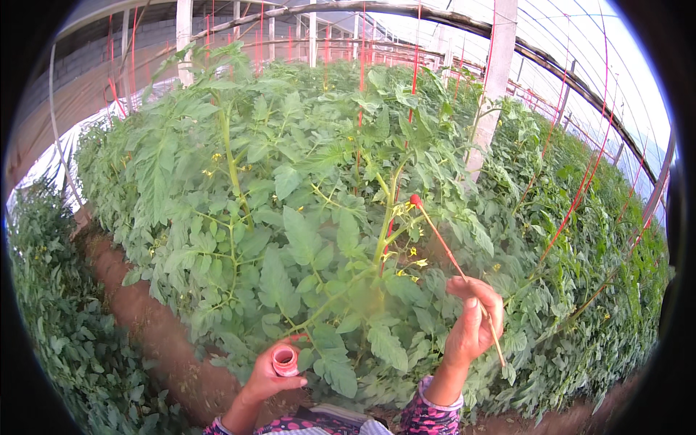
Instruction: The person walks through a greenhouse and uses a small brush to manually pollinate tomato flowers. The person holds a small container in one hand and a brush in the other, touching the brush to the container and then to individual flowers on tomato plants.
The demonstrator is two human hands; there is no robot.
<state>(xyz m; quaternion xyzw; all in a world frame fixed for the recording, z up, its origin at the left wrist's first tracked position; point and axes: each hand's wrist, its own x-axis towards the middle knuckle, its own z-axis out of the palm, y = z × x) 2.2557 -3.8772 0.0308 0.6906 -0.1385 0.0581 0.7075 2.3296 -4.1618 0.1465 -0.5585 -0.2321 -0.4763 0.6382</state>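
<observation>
My right hand point(474, 321) grips a thin wooden stick point(445, 247) between thumb and fingers. The stick's red-coated tip point(416, 200) is at a cluster of yellow tomato flowers point(401, 209); whether it touches them I cannot tell. More yellow blossoms point(421, 262) hang lower, beside the thick green stem point(387, 220). Low at centre left, my left hand point(272, 372) holds a small open bottle point(285, 361) with its mouth up and red stain on its rim. Tomato leaves point(333, 364) lie just right of the bottle.
Dense tomato plants point(261, 136) fill the greenhouse ahead and to the right. Red strings point(415, 60) hang among them from wooden poles point(435, 13). A pale post point(497, 76) stands behind the flowers. At left, a bare soil path point(130, 304) runs between the rows.
</observation>
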